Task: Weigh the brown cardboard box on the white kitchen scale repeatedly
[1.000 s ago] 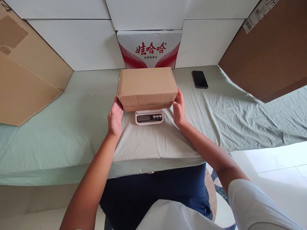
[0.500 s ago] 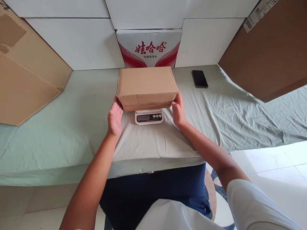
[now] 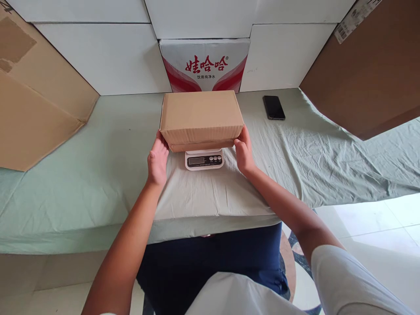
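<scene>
A closed brown cardboard box [image 3: 202,111] sits over a small white digital scale [image 3: 204,160], whose display and buttons show in front of it. My left hand [image 3: 158,159] is at the box's left side, with its fingers against the lower front corner. At the opposite corner, my right hand [image 3: 243,149] has its fingers around the right side and its thumb toward the front. Both hands grip the box between them; the fingertips are partly hidden by it. The scale's display looks dark, with no readable number.
A black phone [image 3: 274,107] lies on the green cloth [image 3: 124,144] right of the box. Large cardboard panels stand at left [image 3: 42,100] and right [image 3: 364,83]. Behind is a red and white carton [image 3: 206,65] against white panels. The cloth-covered surface ends just before my body.
</scene>
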The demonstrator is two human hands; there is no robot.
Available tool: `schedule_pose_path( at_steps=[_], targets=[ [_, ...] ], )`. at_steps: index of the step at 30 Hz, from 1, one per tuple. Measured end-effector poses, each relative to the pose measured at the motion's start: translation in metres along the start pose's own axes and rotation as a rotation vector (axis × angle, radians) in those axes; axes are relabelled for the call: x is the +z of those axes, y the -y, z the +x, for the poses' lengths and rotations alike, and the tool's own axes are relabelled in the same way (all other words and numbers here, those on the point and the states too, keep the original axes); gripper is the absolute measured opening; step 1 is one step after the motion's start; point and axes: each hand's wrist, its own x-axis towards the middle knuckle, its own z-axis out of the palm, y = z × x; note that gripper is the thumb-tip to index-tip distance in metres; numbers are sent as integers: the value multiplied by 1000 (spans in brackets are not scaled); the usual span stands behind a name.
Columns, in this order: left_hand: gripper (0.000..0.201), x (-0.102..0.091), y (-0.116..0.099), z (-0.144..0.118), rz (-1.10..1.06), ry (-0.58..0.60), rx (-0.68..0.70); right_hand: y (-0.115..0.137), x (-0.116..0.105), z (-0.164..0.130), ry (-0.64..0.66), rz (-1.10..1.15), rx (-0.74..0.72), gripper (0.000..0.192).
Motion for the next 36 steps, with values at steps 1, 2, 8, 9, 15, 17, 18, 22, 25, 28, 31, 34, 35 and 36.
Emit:
schedule_pose_path(
  at_steps=[1, 2, 8, 9, 15, 17, 18, 22, 25, 28, 31, 34, 35, 36],
  targets=[
    [89, 0, 0, 0, 0, -2, -2, 0, 0, 0, 7, -8, -9, 70],
    [89, 0, 0, 0, 0, -5, -6, 1, 0, 0, 14, -18, -17, 69],
    [90, 1, 0, 0, 13, -16, -10, 4, 1, -2, 21, -62, -1, 68],
    [91, 1, 0, 0, 13, -17, -12, 4, 1, -2, 20, -64, 0, 69],
    [95, 2, -1, 0, 21, -31, -28, 5, 1, -2, 19, -70, 0, 74],
    [95, 2, -2, 0, 25, -28, -27, 5, 2, -2, 8, -62, 8, 74],
    [95, 2, -2, -1, 25, -26, -28, 6, 2, -2, 4, -55, 13, 74],
    [95, 3, -2, -2, 24, -28, -31, 8, 3, -2, -1, -24, 16, 70],
    [91, 2, -1, -2, 20, -19, -16, 8, 3, -1, -3, -31, 11, 70],
    [90, 3, -1, -2, 21, 5, -11, 6, 4, -1, 9, -44, -1, 71],
    [91, 5, -3, -2, 30, 18, -12, 2, 7, -3, 35, -53, -19, 72],
    [87, 11, -6, -2, 39, 23, 13, -2, 10, -4, 57, -68, -2, 77],
    [85, 12, -8, 0, 42, 20, 23, -3, 10, -3, 58, -69, 2, 78],
    [84, 14, -9, 2, 44, 14, 33, -3, 11, -1, 55, -66, 0, 79]
  ],
)
